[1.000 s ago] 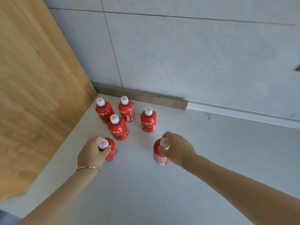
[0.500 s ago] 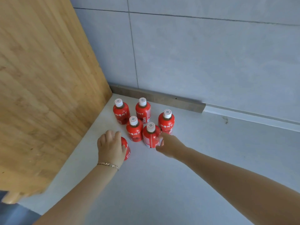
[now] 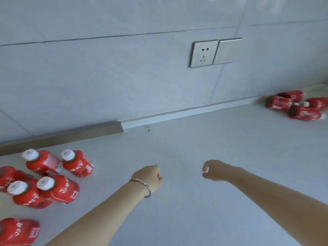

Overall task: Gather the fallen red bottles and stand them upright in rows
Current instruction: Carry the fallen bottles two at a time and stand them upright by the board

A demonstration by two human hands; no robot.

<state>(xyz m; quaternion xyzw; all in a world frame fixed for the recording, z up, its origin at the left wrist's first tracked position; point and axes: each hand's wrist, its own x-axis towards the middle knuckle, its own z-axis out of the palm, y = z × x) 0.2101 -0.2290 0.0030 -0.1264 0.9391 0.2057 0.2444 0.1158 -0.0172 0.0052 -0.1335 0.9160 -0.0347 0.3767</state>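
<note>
Several red bottles with white caps stand upright in a cluster at the lower left of the white counter. Three more red bottles lie on their sides at the far right, near the wall. My left hand, with a bracelet on the wrist, hovers over the counter's middle with its fingers curled shut and nothing in it. My right hand hangs to its right, thumb and fingers apart, holding nothing. Both hands are well away from every bottle.
A tiled grey wall rises behind the counter, with a socket and a switch plate on it. A low upstand runs along the counter's back edge.
Both hands have let go of the bottles they set down and moved right, off the cluster. The view has swung right, so the wooden panel is gone and the fallen bottles show.
</note>
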